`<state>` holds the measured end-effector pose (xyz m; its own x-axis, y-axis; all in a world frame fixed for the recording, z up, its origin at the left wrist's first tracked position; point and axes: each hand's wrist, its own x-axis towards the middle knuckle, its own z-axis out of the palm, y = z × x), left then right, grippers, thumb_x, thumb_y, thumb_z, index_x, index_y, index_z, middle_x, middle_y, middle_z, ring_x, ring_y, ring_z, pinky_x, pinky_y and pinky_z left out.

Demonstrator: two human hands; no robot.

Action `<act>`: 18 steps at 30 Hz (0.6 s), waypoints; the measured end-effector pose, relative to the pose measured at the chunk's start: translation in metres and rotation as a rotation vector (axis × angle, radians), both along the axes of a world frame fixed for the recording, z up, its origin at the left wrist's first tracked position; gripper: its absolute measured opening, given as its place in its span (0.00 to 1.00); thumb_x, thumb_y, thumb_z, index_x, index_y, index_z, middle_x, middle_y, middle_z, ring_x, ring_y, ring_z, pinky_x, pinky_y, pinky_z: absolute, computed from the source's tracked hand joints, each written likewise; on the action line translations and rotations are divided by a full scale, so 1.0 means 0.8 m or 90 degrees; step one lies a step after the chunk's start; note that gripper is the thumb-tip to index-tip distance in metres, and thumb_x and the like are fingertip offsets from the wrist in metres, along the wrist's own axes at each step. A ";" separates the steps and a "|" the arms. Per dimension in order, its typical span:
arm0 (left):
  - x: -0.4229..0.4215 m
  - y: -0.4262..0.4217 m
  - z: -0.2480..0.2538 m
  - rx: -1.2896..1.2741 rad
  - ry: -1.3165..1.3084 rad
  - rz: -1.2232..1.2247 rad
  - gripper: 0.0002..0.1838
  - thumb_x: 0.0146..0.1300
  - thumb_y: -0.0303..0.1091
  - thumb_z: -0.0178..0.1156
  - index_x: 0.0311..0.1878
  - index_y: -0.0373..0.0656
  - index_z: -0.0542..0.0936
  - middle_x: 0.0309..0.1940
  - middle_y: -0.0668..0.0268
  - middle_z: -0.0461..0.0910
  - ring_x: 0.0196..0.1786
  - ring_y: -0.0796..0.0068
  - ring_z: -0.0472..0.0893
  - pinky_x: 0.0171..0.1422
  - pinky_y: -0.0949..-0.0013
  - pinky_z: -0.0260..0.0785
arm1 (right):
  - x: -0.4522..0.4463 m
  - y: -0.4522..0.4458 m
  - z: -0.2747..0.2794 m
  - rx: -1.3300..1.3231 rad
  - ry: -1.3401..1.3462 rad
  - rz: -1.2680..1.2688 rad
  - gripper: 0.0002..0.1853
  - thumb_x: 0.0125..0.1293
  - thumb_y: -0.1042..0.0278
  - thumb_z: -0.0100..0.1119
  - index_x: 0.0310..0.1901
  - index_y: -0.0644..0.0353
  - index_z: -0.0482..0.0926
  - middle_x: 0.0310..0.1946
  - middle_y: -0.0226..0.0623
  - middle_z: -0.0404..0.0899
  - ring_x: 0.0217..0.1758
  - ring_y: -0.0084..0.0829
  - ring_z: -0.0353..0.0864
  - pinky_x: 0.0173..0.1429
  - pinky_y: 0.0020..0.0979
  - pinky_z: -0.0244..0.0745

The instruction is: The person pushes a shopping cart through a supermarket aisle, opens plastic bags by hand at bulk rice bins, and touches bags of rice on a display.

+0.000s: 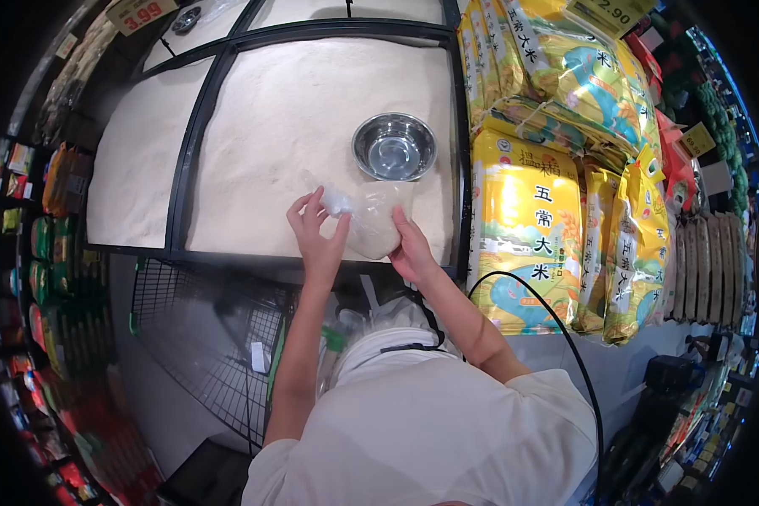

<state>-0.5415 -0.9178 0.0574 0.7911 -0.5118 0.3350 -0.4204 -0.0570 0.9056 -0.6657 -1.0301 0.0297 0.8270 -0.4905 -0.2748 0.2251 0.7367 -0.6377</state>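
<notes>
Clear plastic bag (374,226), partly filled with something pale, is between my two hands in the head view, over the near edge of the black-framed bin (196,160). My left hand (316,229) has its fingers and thumb closed about the bag's gathered neck, which points up and to the left. My right hand (415,250) grips the bag's rounded body from the right, thumb on the near side. I cannot tell whether the bag touches the pale, fine contents (304,126) spread across the bin. Just beyond it, a shiny metal bowl (394,153) rests on them. To my right stand yellow sacks (527,219); below the bin, on my left, is a dark wire cart (202,358).
</notes>
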 end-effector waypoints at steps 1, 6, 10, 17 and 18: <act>-0.002 -0.004 0.001 -0.001 0.006 -0.006 0.33 0.56 0.25 0.70 0.67 0.43 0.71 0.64 0.58 0.58 0.60 0.64 0.72 0.63 0.63 0.73 | -0.001 -0.003 0.000 -0.005 0.003 0.003 0.31 0.75 0.40 0.43 0.67 0.57 0.66 0.64 0.35 0.73 0.65 0.32 0.75 0.68 0.36 0.71; 0.005 -0.016 -0.011 0.014 -0.076 -0.033 0.28 0.58 0.22 0.67 0.63 0.44 0.75 0.60 0.57 0.64 0.57 0.64 0.75 0.59 0.65 0.76 | -0.008 -0.016 0.011 0.065 -0.021 -0.010 0.36 0.75 0.34 0.33 0.69 0.58 0.64 0.66 0.39 0.71 0.68 0.35 0.72 0.70 0.40 0.70; 0.013 -0.022 -0.017 0.018 -0.085 -0.079 0.26 0.58 0.18 0.66 0.61 0.45 0.77 0.59 0.59 0.66 0.55 0.67 0.76 0.56 0.67 0.78 | -0.013 -0.028 0.003 0.084 -0.072 0.016 0.39 0.74 0.31 0.28 0.71 0.57 0.61 0.68 0.40 0.69 0.70 0.38 0.70 0.72 0.44 0.66; 0.021 -0.033 -0.016 0.030 -0.099 -0.132 0.26 0.57 0.16 0.63 0.60 0.42 0.77 0.57 0.60 0.70 0.54 0.70 0.77 0.55 0.71 0.78 | -0.017 -0.040 0.003 0.101 -0.067 0.025 0.33 0.76 0.38 0.36 0.69 0.58 0.65 0.64 0.40 0.73 0.68 0.37 0.73 0.71 0.44 0.67; 0.022 -0.033 -0.017 0.033 -0.087 -0.125 0.24 0.57 0.16 0.62 0.59 0.41 0.78 0.55 0.59 0.71 0.54 0.69 0.77 0.54 0.70 0.78 | -0.016 -0.041 -0.002 0.096 -0.055 0.020 0.32 0.76 0.40 0.38 0.68 0.58 0.66 0.64 0.40 0.74 0.67 0.37 0.73 0.71 0.44 0.67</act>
<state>-0.5243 -0.9445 0.0441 0.6238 -0.6705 0.4017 -0.5466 -0.0068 0.8374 -0.6781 -1.0627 0.0285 0.8648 -0.4227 -0.2711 0.2496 0.8302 -0.4984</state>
